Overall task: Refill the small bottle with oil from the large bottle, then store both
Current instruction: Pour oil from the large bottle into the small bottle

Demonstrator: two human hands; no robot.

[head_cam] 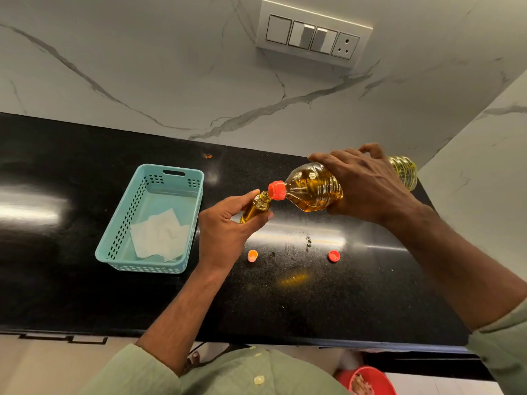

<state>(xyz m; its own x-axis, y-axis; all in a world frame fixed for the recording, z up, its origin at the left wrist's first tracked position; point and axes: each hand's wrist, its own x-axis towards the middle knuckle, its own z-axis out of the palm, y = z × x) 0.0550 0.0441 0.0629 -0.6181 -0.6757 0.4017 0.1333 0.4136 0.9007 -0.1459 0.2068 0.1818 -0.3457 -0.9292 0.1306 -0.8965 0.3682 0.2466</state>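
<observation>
Head view: right hand [368, 183] wraps the large bottle [313, 186], tilted above the tabletop [85, 280], spout at the small bottle [256, 206] pinched in the left hand [225, 232]. Oil likely makes both slippery; hold each at mid-body.

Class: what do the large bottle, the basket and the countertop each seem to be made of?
Large bottle: clear ribbed plastic, probably; oil shows through.
Basket: matte teal plastic, moulded perforated walls.
Countertop: polished black speckled stone, likely granite; it mirrors the light.
</observation>
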